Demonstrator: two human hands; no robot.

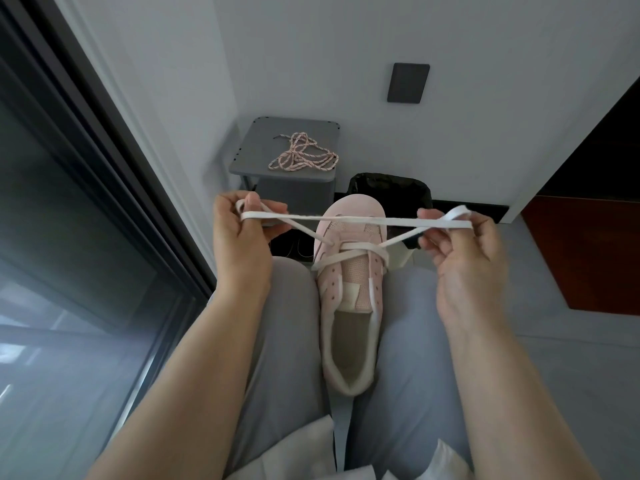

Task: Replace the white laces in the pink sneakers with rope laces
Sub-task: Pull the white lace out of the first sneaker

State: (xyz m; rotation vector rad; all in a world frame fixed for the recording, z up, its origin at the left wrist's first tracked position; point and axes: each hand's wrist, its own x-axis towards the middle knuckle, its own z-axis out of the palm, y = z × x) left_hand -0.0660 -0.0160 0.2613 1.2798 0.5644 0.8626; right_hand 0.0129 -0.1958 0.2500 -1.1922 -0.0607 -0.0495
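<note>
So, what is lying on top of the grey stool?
Pink-and-white rope laces lie in a loose tangle on the grey stool. Its lower front is partly covered by the left hand.

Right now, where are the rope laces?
Head view, upper centre: the rope laces lie on the grey stool, left of the black bin, beyond the pink sneaker.

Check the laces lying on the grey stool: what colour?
Rope laces: pale pink-white with dark flecks; head view.
</note>
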